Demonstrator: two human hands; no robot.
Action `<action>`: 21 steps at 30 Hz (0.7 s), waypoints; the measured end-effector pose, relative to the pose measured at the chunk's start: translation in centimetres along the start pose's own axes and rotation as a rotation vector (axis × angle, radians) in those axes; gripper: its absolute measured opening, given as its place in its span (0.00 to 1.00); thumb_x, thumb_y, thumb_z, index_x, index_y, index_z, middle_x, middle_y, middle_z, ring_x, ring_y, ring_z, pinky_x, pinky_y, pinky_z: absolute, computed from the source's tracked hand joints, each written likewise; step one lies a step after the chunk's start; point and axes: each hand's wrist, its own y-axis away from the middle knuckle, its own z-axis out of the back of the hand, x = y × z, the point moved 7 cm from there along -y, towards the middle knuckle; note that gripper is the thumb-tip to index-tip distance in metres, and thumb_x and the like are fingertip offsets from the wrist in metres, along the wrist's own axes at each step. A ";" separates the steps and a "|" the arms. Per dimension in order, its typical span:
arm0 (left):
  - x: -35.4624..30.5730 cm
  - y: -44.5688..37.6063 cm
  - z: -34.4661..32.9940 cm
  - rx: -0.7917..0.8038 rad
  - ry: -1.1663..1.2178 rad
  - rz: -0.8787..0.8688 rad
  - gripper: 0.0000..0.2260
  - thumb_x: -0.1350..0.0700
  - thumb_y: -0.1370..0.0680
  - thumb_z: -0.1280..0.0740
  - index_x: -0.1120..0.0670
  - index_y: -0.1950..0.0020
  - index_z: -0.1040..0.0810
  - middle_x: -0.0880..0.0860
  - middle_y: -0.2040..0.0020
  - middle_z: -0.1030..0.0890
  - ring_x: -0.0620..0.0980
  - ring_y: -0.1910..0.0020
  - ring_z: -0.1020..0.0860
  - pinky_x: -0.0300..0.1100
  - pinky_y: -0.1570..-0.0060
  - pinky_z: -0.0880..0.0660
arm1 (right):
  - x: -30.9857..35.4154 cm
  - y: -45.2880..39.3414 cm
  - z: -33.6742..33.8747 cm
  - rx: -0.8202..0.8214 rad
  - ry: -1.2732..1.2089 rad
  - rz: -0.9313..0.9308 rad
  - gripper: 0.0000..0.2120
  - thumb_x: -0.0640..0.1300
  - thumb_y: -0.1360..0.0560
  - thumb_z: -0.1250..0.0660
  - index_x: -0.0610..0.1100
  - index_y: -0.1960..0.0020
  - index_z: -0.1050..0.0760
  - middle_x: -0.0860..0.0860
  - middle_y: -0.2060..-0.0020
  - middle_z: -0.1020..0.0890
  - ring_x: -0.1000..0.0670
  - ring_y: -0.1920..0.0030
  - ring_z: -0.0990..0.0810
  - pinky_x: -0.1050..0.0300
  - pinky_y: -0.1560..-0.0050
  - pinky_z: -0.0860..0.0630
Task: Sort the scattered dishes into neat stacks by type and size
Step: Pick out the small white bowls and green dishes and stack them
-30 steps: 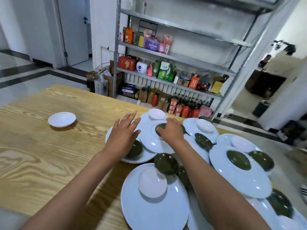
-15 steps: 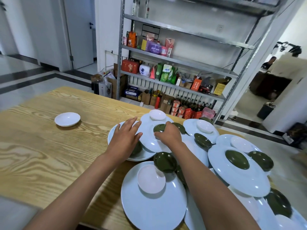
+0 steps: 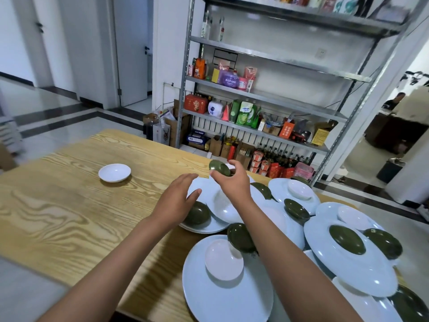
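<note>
My right hand [image 3: 233, 185] grips a small green dish [image 3: 219, 168], lifted and tilted above the white plates. Just left of it my left hand [image 3: 177, 199] hovers with straight fingers over a white plate [image 3: 224, 206], holding nothing. A second green dish [image 3: 197, 213] lies under my left palm on the lower plate. Several big white plates [image 3: 222, 296] overlap on the right half of the wooden table [image 3: 69, 205], with small white dishes [image 3: 224, 260] and green dishes [image 3: 347, 239] scattered on them. One small white dish [image 3: 114, 172] sits alone at the table's left.
A metal shelf rack [image 3: 267, 94] full of packets, boxes and bottles stands behind the table's far edge. Cardboard boxes [image 3: 167, 129] sit on the floor beside it. The left half of the table holds just the lone white dish. Tiled floor and a door lie far left.
My right hand has lifted the small green dish off the white plate and raised it up and left. My left hand has come up off the plate.
</note>
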 end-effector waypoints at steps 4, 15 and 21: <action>0.7 0.1 1.6 -0.051 0.203 0.101 0.20 0.48 0.22 0.35 0.48 0.31 0.30 0.46 0.35 0.26 0.44 0.42 0.25 0.46 0.42 0.26 | 1.9 0.7 -3.4 0.094 -0.213 -0.047 0.33 0.57 0.34 0.25 0.52 0.33 0.31 0.49 0.42 0.23 0.48 0.43 0.23 0.51 0.43 0.22; 4.3 1.7 7.4 -0.274 0.322 0.124 0.07 0.61 0.23 0.34 0.52 0.48 0.20 0.45 0.56 0.18 0.40 0.54 0.21 0.51 0.55 0.21 | 5.5 3.8 -11.1 0.311 -0.355 -0.037 0.29 0.58 0.38 0.29 0.54 0.38 0.27 0.49 0.47 0.20 0.48 0.46 0.20 0.45 0.44 0.20; 6.6 2.5 9.0 -0.317 0.299 0.163 0.06 0.63 0.23 0.35 0.53 0.52 0.21 0.46 0.59 0.19 0.40 0.57 0.21 0.43 0.56 0.23 | 6.0 4.6 -13.9 0.390 -0.340 -0.037 0.27 0.55 0.34 0.27 0.53 0.37 0.28 0.50 0.48 0.19 0.49 0.47 0.20 0.48 0.43 0.22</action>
